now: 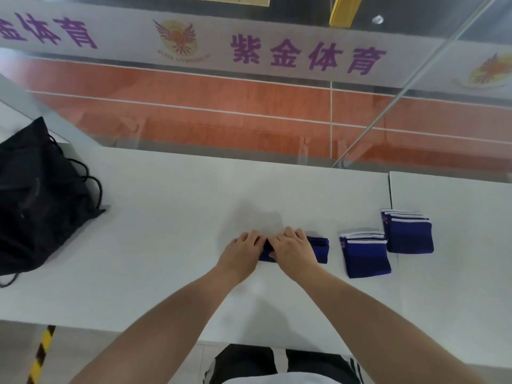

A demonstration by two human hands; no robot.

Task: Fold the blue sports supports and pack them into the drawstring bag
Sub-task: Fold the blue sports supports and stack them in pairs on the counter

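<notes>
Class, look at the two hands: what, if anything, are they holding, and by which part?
Both hands, left and right, press on one blue support lying on the table, covering its left part; right end free.

A white table (171,217) stands against a glass pane (277,128) banded with purple lettering (307,56); beyond lies orange court flooring (221,92). Yellow-black hazard tape (41,353) marks the near floor.

Both forearms are bare to the elbow, with no sleeves, watch or rings showing on the left hand (241,256) or the right hand (293,252). Low in the view the person wears dark trousers (249,364) with white side stripes — above a white hem at the bottom edge.
</notes>
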